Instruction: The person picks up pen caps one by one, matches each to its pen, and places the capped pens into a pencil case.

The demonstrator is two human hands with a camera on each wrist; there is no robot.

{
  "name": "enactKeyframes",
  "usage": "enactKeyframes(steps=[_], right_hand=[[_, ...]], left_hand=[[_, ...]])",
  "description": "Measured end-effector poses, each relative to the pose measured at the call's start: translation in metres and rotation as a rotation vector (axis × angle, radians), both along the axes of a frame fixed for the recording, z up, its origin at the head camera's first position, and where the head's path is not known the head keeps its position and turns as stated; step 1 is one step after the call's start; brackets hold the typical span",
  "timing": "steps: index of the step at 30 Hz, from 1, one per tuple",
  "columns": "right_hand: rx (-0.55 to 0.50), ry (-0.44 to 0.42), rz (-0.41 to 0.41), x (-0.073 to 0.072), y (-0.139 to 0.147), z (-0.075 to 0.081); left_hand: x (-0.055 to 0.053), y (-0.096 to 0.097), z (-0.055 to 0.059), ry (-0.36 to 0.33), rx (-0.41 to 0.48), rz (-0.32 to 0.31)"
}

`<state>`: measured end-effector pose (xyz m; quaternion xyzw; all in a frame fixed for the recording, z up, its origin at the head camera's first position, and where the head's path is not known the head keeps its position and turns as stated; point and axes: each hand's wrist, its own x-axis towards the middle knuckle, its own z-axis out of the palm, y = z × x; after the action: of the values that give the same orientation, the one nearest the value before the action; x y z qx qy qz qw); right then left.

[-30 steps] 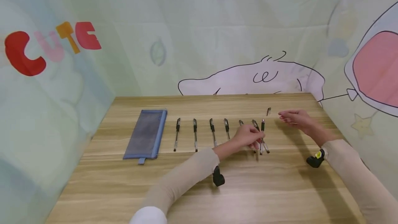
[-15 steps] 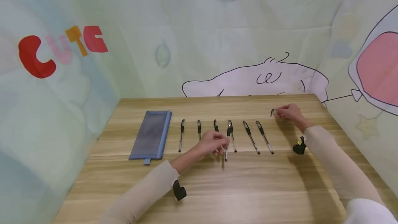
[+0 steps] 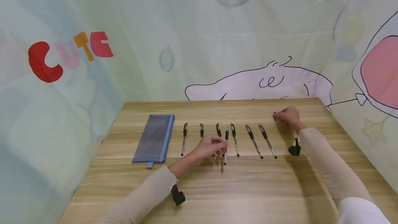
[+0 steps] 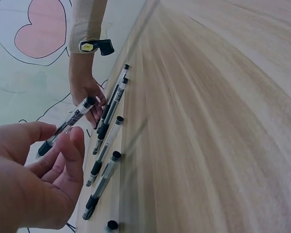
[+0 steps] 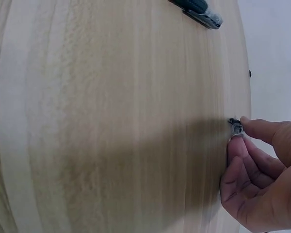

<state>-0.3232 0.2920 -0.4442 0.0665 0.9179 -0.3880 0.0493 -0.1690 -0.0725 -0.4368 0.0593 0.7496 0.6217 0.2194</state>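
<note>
Now left grip (image 3: 209,147) pinches pen (image 4: 73,119), right grip (image 3: 288,114) apparently cap (image 5: 237,129).

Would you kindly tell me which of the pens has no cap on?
The pen pinched in the left hand, above the table: its tip is bare, while the six pens lying on the table are capped.

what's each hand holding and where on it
Left hand: an uncapped pen, pinched mid-barrel. Right hand: a pen cap, pinched by its sides; which end is unclear.
</note>
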Motion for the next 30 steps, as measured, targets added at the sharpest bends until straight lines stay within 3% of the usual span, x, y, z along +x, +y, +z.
enactKeyframes(steps=[5,14,22,25,30], right_hand=[[0.018,0.025,0.004,-0.004,-0.003,-0.001],[-0.122,0.044,0.102,0.005,-0.015,0.009],[-0.272,-0.058,0.248,0.022,-0.033,0.044],[-0.38,-0.103,0.299,0.032,-0.049,0.058],[-0.53,-0.18,0.378,0.048,-0.075,0.063]], left_hand=[[-0.003,-0.001,-0.002,0.011,-0.014,0.022],[-0.006,0.0,-0.005,0.016,-0.022,0.024],[-0.002,0.006,-0.012,0.018,0.003,0.009],[-0.002,0.008,-0.01,0.007,0.02,0.01],[-0.005,0.013,-0.008,0.01,0.017,0.017]])
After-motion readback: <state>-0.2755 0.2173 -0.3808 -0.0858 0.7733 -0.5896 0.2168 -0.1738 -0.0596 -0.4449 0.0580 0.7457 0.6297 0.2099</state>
